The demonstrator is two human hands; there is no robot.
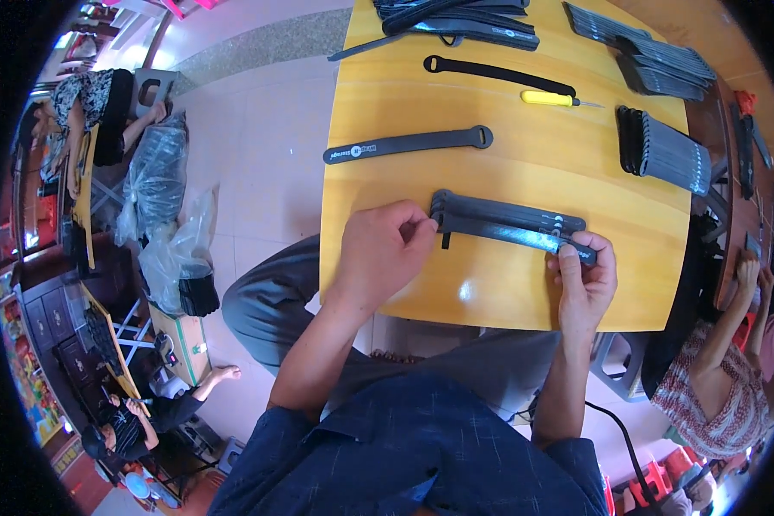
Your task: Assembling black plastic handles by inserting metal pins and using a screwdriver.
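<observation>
A small bundle of black straps (503, 225) with printed faces lies over the near part of the yellow wooden table, held at both ends. My left hand (389, 251) is closed in a pinch at the bundle's left, looped end, where a short black tab (445, 241) hangs down. At the right end my right hand (585, 279) grips the straps, thumb on top. Just beyond lies a single grey-black strap (404, 144) with a round slotted end. Farther off are another black strap (499, 76) and a yellow-handled pointed tool (546, 99).
More straps are stacked at the table's (490, 297) far edge (473, 21), far right corner (654, 56) and right side (666, 155). Clear plastic bags (156, 185) stand on the floor at left. Other people sit working left and right (718, 387).
</observation>
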